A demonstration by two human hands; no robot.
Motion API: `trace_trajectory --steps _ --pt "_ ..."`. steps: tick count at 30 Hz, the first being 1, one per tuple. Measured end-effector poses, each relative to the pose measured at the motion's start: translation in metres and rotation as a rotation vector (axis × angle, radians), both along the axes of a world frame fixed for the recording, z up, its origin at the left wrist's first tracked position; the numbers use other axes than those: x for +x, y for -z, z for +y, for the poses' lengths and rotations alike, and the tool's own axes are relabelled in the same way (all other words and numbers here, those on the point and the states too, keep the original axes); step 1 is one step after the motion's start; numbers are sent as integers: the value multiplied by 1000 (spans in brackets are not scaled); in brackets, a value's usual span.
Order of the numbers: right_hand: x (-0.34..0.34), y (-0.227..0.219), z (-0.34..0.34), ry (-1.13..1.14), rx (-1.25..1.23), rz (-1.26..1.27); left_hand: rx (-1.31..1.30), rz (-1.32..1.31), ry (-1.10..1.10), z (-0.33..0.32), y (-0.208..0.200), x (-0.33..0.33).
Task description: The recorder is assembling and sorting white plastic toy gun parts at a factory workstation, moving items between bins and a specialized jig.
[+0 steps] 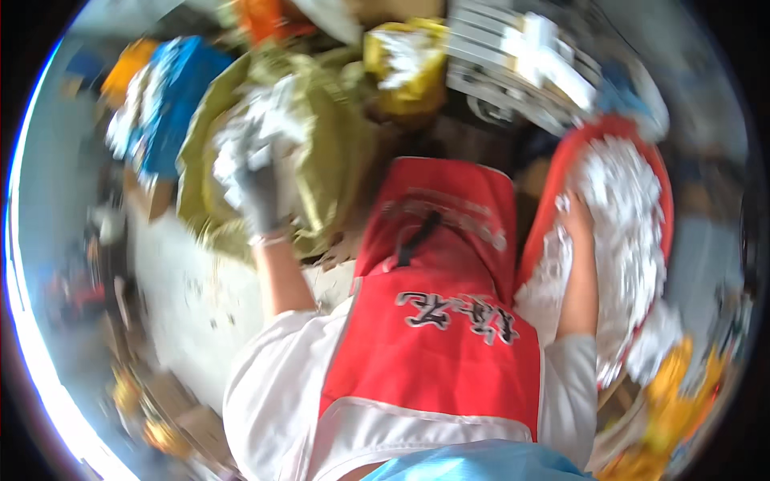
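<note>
My left hand (258, 192), in a grey glove, reaches into an olive woven sack (329, 160) on the left. Loose white pieces (277, 108) lie in the sack around its fingers, which are smeared by motion, so their grip does not show. On the right stands a long red tub (667, 204) heaped with small white pieces (622, 216). My bare right hand (576, 216) is over the tub's left side, its fingers curled together. A small white piece shows at the fingertips, too blurred to name more exactly.
Behind the olive sack are a blue bag (188, 100) and a yellow bag (437, 60) with white contents. A grey slatted stand (481, 48) carries white blocks (549, 60). Yellow bags (674, 385) lie at lower right, cardboard (200, 429) at lower left. A red apron covers my lap.
</note>
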State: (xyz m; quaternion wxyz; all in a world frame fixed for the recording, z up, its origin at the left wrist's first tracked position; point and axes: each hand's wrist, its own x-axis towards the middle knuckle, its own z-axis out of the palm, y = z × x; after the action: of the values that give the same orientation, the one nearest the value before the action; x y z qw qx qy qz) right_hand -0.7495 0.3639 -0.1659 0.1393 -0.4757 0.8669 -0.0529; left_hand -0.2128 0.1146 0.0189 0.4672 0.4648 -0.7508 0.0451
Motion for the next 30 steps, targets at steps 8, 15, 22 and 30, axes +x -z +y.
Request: trace_trajectory --steps 8,15,22,30 --pt "-46 -26 39 -169 368 -2 294 -338 83 23 0 -32" --pt "-10 -60 87 -216 450 245 797 -48 343 25 7 -30" --pt "5 -131 67 -29 273 242 385 -2 237 32 -20 -39" --pt "29 -113 87 718 -1120 -1102 356 44 464 16 -41 -100"
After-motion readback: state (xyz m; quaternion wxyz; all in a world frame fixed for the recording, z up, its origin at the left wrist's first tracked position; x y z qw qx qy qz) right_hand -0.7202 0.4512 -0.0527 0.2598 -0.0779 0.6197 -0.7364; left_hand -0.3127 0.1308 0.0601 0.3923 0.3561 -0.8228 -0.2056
